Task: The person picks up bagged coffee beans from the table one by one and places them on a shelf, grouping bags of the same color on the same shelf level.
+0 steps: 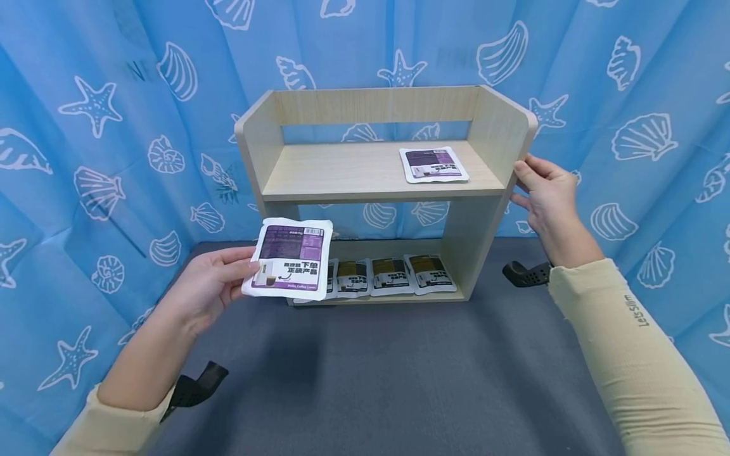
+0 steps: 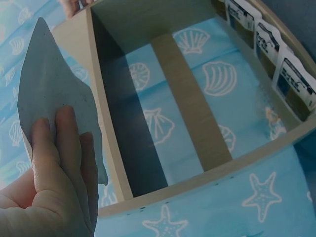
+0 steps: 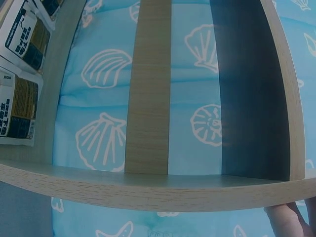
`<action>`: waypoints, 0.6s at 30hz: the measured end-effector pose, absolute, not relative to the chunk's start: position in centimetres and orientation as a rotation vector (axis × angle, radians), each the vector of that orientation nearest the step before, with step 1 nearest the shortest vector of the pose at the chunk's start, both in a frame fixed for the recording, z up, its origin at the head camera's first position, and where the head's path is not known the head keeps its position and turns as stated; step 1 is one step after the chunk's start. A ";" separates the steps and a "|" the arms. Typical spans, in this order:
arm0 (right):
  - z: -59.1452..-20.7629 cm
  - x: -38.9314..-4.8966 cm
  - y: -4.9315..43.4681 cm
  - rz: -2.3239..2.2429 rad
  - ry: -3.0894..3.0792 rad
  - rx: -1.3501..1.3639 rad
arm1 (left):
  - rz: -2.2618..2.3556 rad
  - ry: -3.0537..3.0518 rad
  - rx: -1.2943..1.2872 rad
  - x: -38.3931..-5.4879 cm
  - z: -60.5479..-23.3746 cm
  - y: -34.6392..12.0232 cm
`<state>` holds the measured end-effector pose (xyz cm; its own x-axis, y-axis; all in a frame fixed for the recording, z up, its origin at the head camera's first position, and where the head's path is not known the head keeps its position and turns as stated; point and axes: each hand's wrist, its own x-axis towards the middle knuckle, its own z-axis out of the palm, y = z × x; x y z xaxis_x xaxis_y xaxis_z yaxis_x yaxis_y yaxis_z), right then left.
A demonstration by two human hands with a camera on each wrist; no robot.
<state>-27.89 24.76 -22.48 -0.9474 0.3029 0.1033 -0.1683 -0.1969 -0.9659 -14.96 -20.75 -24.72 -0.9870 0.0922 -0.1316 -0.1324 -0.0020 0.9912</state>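
My left hand (image 1: 213,282) pinches a purple and white coffee packet (image 1: 291,258) by its lower left edge, in front of the shelf's left side. The left wrist view shows the packet's plain back (image 2: 57,84) over my fingers. A wooden two-tier shelf (image 1: 331,183) stands ahead, its right side panel touched by my right hand (image 1: 547,190) with thumb and fingers at the front edge. On the upper board lies a similar purple packet (image 1: 435,164), toward the right. Several brown and white packets (image 1: 390,275) lean in a row on the lower board, the leftmost partly hidden behind the held packet.
A blue curtain (image 1: 353,57) with white shell and starfish prints hangs behind and at both sides. The shelf stands on a dark grey surface (image 1: 388,373). Black straps (image 1: 196,383) are on both wrists.
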 end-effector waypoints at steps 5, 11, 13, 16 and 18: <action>-22.5 -28.0 24.8 2.207 -1.771 -0.166 | 2.151 2.054 -0.045 -15.4 -23.9 -20.7; -22.5 -27.9 24.8 2.215 -1.764 -0.163 | 2.163 2.035 -0.063 -15.9 -22.9 -20.2; -22.5 -27.9 24.8 2.215 -1.766 -0.161 | 2.164 2.036 -0.072 -16.1 -22.6 -20.0; -22.5 -27.9 24.8 2.217 -1.766 -0.161 | 2.170 2.034 -0.074 -16.5 -22.2 -19.6; -22.5 -27.9 24.8 2.215 -1.766 -0.166 | 2.180 2.033 -0.066 -16.9 -21.9 -19.3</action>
